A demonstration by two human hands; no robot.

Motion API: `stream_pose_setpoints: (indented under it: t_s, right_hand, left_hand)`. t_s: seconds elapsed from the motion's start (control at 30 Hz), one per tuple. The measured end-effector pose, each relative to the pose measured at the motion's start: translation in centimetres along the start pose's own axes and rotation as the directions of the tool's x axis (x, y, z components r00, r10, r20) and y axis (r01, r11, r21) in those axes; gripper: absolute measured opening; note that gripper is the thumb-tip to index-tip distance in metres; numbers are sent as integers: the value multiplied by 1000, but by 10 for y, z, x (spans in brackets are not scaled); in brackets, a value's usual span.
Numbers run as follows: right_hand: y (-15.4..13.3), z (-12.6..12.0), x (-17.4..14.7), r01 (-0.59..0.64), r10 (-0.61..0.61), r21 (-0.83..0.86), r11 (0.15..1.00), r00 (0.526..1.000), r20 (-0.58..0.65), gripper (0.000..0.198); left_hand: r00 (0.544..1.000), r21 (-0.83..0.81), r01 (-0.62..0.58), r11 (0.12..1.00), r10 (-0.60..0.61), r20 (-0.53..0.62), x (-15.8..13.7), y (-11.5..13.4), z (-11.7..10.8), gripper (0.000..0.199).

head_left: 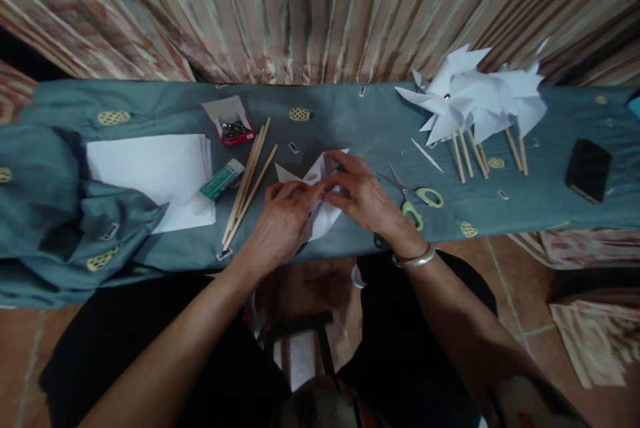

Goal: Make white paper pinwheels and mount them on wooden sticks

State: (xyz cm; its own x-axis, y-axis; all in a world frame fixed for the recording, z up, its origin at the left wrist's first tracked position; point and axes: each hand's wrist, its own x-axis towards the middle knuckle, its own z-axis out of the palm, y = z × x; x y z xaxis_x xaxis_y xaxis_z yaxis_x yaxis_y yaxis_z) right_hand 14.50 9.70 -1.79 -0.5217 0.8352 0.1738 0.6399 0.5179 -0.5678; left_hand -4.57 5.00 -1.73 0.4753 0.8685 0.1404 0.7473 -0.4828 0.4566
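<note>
Both my hands meet over a white paper pinwheel whose corners are folded in toward its middle. My left hand presses on its left side, fingers closed on the paper. From the right, my right hand pinches the folded paper near the centre; a silver bracelet circles that wrist. The fingertips hide the pinwheel's middle, so I cannot see whether a pin is there. Scissors with green handles lie just right of my right hand. Several wooden sticks rest to the left of my left hand.
A stack of white paper lies at left, with a green-and-white box on its edge. Behind stands an open red box of small metal pins. Several finished pinwheels on sticks are at back right, a dark phone-like object farther right.
</note>
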Motion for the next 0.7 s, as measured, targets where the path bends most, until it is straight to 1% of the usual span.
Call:
stream_pose_setpoints:
  t_s: [0.33,0.5,0.7]
  right_hand:
    - [-1,3,-2,-22,22,15,1000,999,-31,7]
    - [-1,5,-2,-25,25,-4,1000,999,-45,7]
    - [-1,6,-2,-44,43,-14,999,998,-53,18]
  left_hand:
    - [999,34,-21,999,23,-32,-4,-4,2,51]
    - [998,43,-44,998,46,-51,-4,-4,3,50]
    - [995,55,-59,997,63,-73,-4,-6,3,47]
